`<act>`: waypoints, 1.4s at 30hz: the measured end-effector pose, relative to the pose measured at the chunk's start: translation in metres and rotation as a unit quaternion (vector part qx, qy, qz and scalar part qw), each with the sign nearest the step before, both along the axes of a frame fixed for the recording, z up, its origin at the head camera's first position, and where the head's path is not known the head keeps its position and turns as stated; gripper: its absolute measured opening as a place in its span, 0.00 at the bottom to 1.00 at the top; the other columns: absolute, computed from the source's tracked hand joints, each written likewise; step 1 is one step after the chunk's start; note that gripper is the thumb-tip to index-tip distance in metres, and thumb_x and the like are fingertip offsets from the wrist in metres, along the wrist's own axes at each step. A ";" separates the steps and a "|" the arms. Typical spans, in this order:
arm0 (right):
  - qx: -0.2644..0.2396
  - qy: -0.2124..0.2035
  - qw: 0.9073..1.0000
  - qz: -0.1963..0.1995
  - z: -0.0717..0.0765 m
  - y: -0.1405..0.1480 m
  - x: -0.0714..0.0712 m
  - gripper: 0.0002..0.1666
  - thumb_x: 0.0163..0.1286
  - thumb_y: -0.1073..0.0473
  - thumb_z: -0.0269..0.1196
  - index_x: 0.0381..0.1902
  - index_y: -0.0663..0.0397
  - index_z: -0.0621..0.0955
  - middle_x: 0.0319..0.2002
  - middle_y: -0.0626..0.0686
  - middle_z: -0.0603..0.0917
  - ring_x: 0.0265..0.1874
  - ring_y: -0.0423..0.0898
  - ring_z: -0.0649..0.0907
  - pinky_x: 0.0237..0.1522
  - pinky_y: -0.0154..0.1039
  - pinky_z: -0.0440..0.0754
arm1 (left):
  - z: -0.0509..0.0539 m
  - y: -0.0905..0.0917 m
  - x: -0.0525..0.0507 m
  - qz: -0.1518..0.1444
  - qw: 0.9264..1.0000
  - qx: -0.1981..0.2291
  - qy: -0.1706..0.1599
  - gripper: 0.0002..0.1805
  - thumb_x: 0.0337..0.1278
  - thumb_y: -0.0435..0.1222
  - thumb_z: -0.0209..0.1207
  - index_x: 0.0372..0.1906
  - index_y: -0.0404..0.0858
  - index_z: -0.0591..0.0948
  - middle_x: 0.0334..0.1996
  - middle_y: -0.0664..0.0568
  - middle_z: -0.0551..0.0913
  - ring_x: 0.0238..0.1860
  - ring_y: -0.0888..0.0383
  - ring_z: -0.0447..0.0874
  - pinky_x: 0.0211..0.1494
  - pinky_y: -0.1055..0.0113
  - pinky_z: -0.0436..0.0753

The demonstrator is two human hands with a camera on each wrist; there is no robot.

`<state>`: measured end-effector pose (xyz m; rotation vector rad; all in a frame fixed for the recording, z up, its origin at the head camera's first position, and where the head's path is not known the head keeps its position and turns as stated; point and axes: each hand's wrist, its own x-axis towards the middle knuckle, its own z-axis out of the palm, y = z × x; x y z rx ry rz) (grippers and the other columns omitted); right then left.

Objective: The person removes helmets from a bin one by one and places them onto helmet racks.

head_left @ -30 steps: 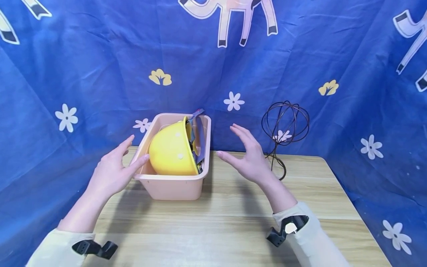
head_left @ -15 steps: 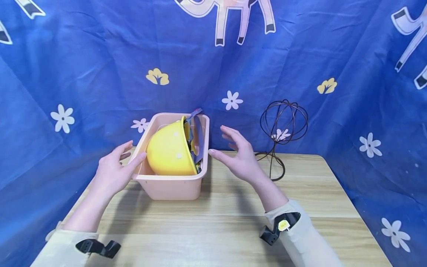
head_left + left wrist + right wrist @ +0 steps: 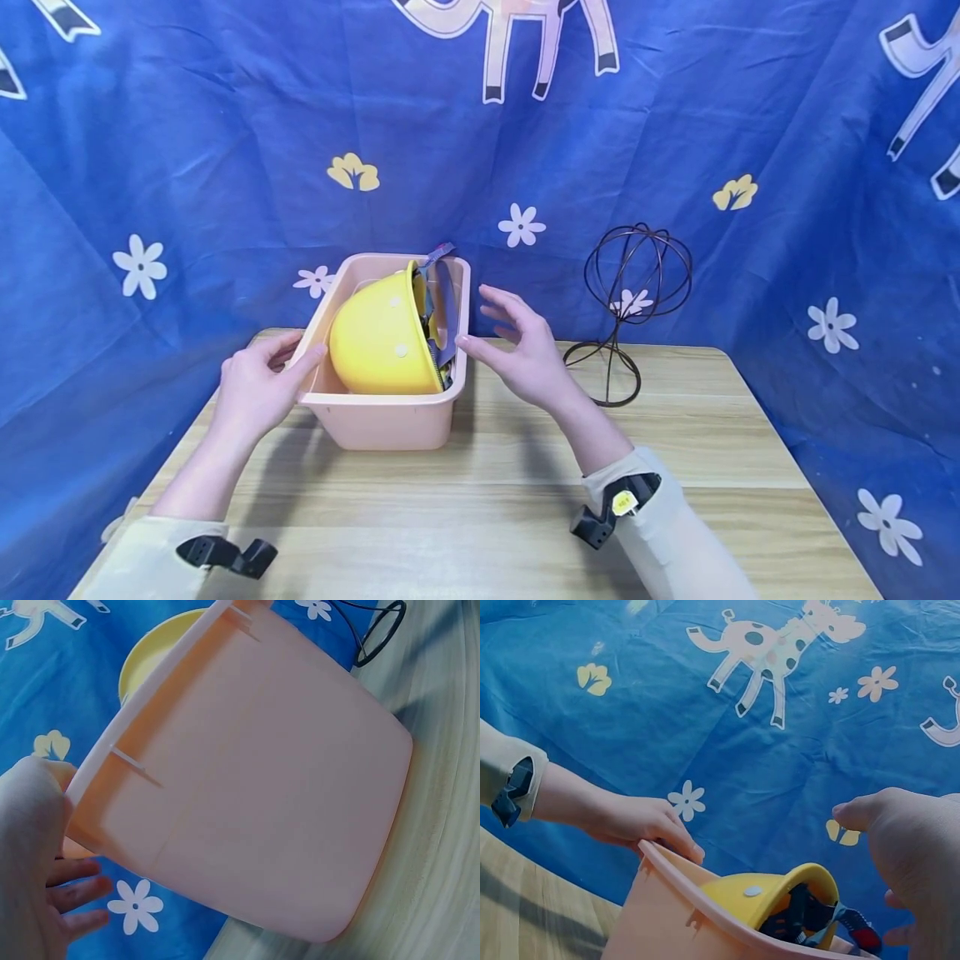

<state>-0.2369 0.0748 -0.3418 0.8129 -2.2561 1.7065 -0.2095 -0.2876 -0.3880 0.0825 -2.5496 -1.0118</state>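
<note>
The left hand (image 3: 258,387) grips the front left part of a pink bin's rim, its thumb over the top edge and its fingers (image 3: 82,892) below it on the outer side. The pink bin (image 3: 397,425) stands upright on the wood-grain table (image 3: 487,517), near the blue curtain (image 3: 262,167) behind. Inside it a yellow helmet (image 3: 378,342) lies on its side, its hollow turned to the right, with a dark strap (image 3: 847,919) by the opening. The right hand (image 3: 525,358) is at the bin's right rim with its fingers loosely spread, holding nothing; whether the thumb tip touches the rim I cannot tell. Farther right, apart from the bin, a dark wire stand (image 3: 617,325) with a globe-like top rises from a looped base on the table
</note>
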 end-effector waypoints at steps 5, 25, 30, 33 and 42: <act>-0.013 -0.012 1.000 0.011 -0.002 -0.005 -0.002 0.40 0.68 0.57 0.75 0.75 0.54 0.75 0.71 0.51 0.77 0.66 0.49 0.81 0.66 0.51 0.80 | -0.004 -0.001 0.000 0.001 1.000 0.021 0.005 0.32 0.70 0.54 0.66 0.66 0.35 0.84 0.53 0.37 0.89 0.55 0.38 0.88 0.42 0.83 0.78; -0.057 -0.035 0.997 0.045 -0.005 -0.023 -0.013 0.37 0.68 0.63 0.75 0.73 0.60 0.76 0.70 0.58 0.77 0.64 0.55 0.82 0.67 0.53 0.79 | -0.010 0.000 0.000 0.032 0.997 0.071 0.006 0.22 0.72 0.43 0.65 0.62 0.34 0.87 0.49 0.37 0.89 0.46 0.64 0.88 0.40 0.87 0.77; -0.063 -0.047 0.996 0.046 -0.006 -0.029 -0.016 0.37 0.68 0.64 0.75 0.72 0.62 0.76 0.69 0.57 0.79 0.63 0.55 0.83 0.66 0.53 0.80 | -0.009 0.002 0.000 0.021 0.996 0.081 0.006 0.22 0.72 0.41 0.65 0.62 0.31 0.86 0.49 0.35 0.89 0.48 0.57 0.89 0.40 0.86 0.78; -0.067 -0.059 0.995 0.050 -0.006 -0.032 -0.017 0.36 0.68 0.65 0.75 0.72 0.63 0.76 0.68 0.57 0.80 0.63 0.55 0.83 0.65 0.52 0.81 | -0.009 0.003 0.000 0.017 0.996 0.085 0.007 0.22 0.72 0.40 0.65 0.62 0.30 0.86 0.50 0.34 0.88 0.49 0.52 0.89 0.40 0.85 0.79; -0.069 -0.107 0.990 0.064 -0.008 -0.045 -0.024 0.36 0.69 0.64 0.74 0.72 0.63 0.77 0.65 0.57 0.82 0.61 0.54 0.85 0.61 0.41 0.84 | -0.008 0.003 0.002 0.016 0.995 0.103 -0.001 0.22 0.72 0.39 0.64 0.62 0.29 0.85 0.51 0.34 0.87 0.50 0.52 0.88 0.40 0.84 0.80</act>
